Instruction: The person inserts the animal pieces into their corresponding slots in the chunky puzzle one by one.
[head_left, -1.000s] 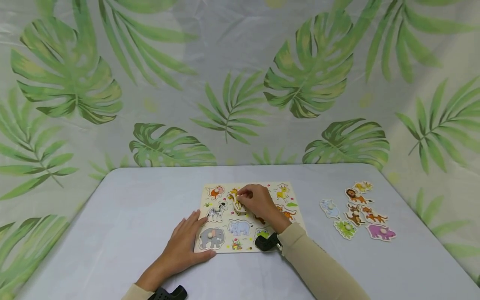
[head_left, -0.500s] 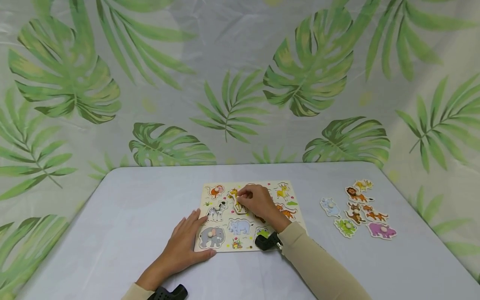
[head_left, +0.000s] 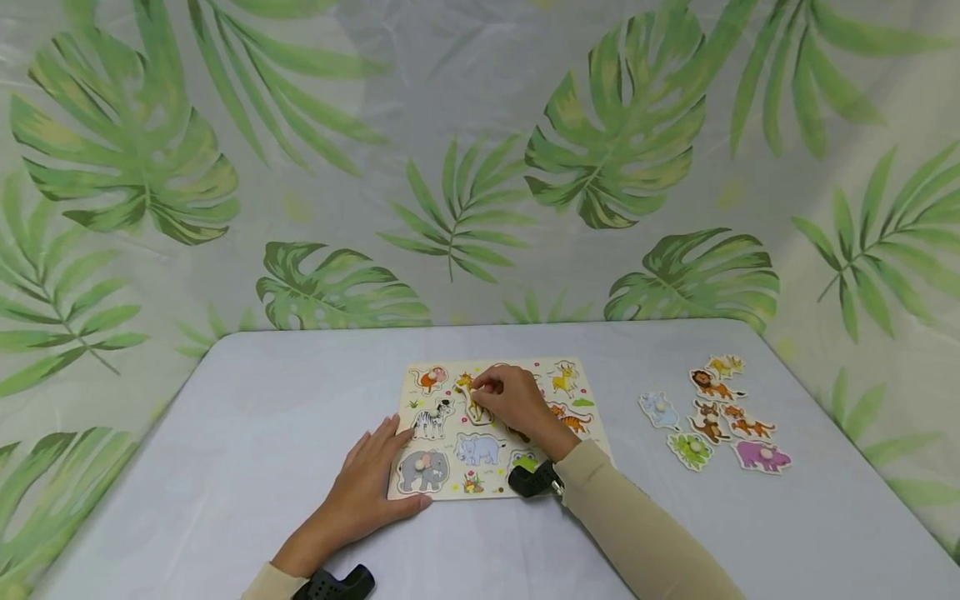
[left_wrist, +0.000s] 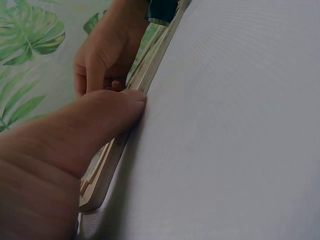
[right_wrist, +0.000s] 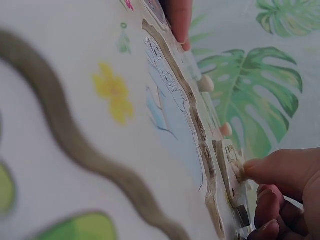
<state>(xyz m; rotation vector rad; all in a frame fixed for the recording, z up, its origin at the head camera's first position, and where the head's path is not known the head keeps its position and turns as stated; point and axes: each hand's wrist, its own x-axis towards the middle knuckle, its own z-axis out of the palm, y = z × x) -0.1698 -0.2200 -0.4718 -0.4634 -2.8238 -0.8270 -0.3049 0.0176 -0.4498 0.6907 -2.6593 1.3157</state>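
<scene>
A wooden animal puzzle board (head_left: 450, 363) lies mid-table. My right hand (head_left: 517, 404) pinches a giraffe piece (head_left: 477, 412) over the board's upper middle. In the right wrist view, thumb and fingers hold the giraffe piece (right_wrist: 231, 175), which stands slightly proud of the surface; its far side is hidden. My left hand (head_left: 363, 483) lies with extended fingers at the board's left side. Its thumb touches the front edge, as the left wrist view of the hand (left_wrist: 60, 140) shows. Elephant (head_left: 422, 472), zebra (head_left: 431, 421) and monkey (head_left: 430, 380) pieces sit in the board.
Loose knobbed pieces lie to the right of the board: a lion (head_left: 712, 386), a purple hippo (head_left: 762, 456), a green piece (head_left: 690, 451), a pale blue piece (head_left: 658, 410) and several others. Behind the white table (head_left: 300, 400) hangs a leaf-patterned cloth (head_left: 465, 100).
The giraffe piece has shifted slightly and now lies flatter against the board, still pinched by my right hand. My left hand stays in place. The head view has tilted slightly.
</scene>
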